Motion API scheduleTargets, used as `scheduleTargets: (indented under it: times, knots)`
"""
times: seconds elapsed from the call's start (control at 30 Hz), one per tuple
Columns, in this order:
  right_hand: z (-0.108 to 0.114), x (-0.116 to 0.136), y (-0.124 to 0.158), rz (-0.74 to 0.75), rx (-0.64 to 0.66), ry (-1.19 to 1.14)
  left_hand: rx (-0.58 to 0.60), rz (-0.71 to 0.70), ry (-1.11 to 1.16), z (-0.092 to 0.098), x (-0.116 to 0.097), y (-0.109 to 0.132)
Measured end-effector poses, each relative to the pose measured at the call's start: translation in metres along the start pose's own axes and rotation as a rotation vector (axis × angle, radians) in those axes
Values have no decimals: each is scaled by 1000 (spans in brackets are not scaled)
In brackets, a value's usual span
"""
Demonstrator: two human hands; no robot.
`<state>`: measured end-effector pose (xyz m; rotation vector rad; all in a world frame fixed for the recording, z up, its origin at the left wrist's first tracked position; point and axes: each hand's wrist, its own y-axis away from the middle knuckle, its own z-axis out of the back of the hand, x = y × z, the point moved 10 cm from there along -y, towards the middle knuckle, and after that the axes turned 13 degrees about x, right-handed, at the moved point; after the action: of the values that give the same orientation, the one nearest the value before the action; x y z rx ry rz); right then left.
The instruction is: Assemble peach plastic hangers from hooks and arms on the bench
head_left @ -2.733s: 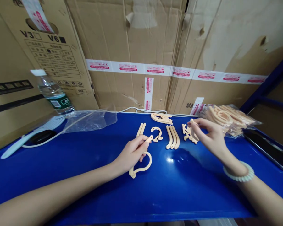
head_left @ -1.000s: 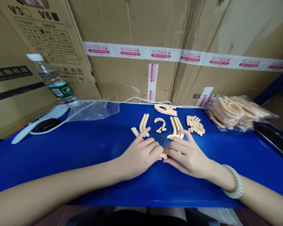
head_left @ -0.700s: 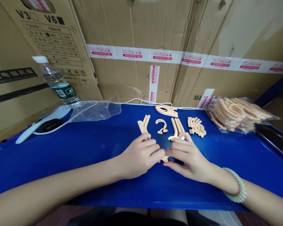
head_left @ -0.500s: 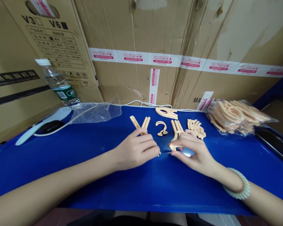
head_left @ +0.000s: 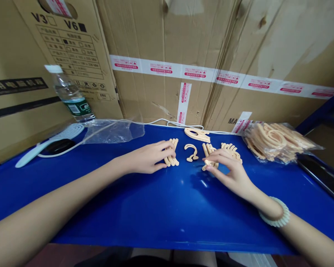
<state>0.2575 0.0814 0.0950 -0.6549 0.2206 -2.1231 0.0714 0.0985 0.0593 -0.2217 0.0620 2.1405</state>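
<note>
My left hand (head_left: 151, 157) has its fingers over a row of slim beige plastic strips (head_left: 174, 157), closed around the nearest strip at the row's left side. That strip is partly hidden by the fingers. Between thumb and forefinger, my right hand (head_left: 231, 168) pinches a small beige plastic piece (head_left: 208, 163); its full shape is covered. Behind that hand lie more beige strips (head_left: 206, 149), partly hidden. A beige hook (head_left: 193, 150) with a flared end rests on the table between my hands.
A blue table (head_left: 144, 211) holds a stack of curved beige pieces (head_left: 197, 135), nested hooks (head_left: 231, 150) and a clear bag of beige parts (head_left: 278, 141). Leftward are a water bottle (head_left: 75, 102), hairbrush (head_left: 55, 140) and plastic film (head_left: 114, 131). A phone (head_left: 323, 178) lies right; cardboard boxes (head_left: 167, 40) stand behind.
My left hand has moved left and away from me, bringing its strip to the row. My right hand still pinches the small piece, now slightly farther forward.
</note>
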Motion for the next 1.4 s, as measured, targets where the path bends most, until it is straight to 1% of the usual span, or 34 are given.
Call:
scheduleTargets:
  times: [0.1, 0.17, 0.3, 0.5, 0.6, 0.67, 0.7, 0.8, 0.87, 0.9, 0.93, 1.0, 1.03, 1.1, 1.2, 1.4]
  knots:
    - [-3, -4, -1, -3, 15, 54, -61, 56, 57, 2, 3, 1]
    - [-4, -6, -3, 1, 28, 103, -100, 82, 59, 1, 4, 1]
    - [-11, -3, -14, 55, 79, 172, -139, 64, 51, -6, 1, -3]
    - [-37, -4, -38, 88, 205, 178, -174, 53, 35, -10, -4, -6]
    - [-43, -4, -41, 100, 212, 142, -191, 75, 13, -11, -5, -5]
    - [-37, -8, -40, 80, 214, 103, -221, 98, -15, -10, -7, -4]
    - [-30, -11, -37, 63, 214, 86, -234, 108, -31, -9, -9, -3]
    - [4, -29, -24, -4, 207, 84, -255, 114, -67, -6, -20, -2]
    - [29, -49, -11, -71, 237, 121, -257, 104, -81, -5, -29, -2]
    - [37, -62, -4, -115, 280, 145, -251, 101, -89, -6, -32, -3]
    - [45, -75, 4, -168, 316, 169, -242, 106, -97, -8, -35, -3]
    - [54, -100, 19, -258, 389, 202, -213, 129, -109, -13, -36, -5]
    - [55, -109, 25, -292, 423, 209, -196, 141, -113, -16, -35, -6]
    - [50, -121, 34, -327, 496, 216, -167, 155, -124, -22, -34, -7]
    - [36, -126, 40, -326, 586, 239, -157, 148, -139, -24, -31, -8]
    - [29, -126, 38, -351, 597, 276, -177, 126, -142, -22, -24, -8]
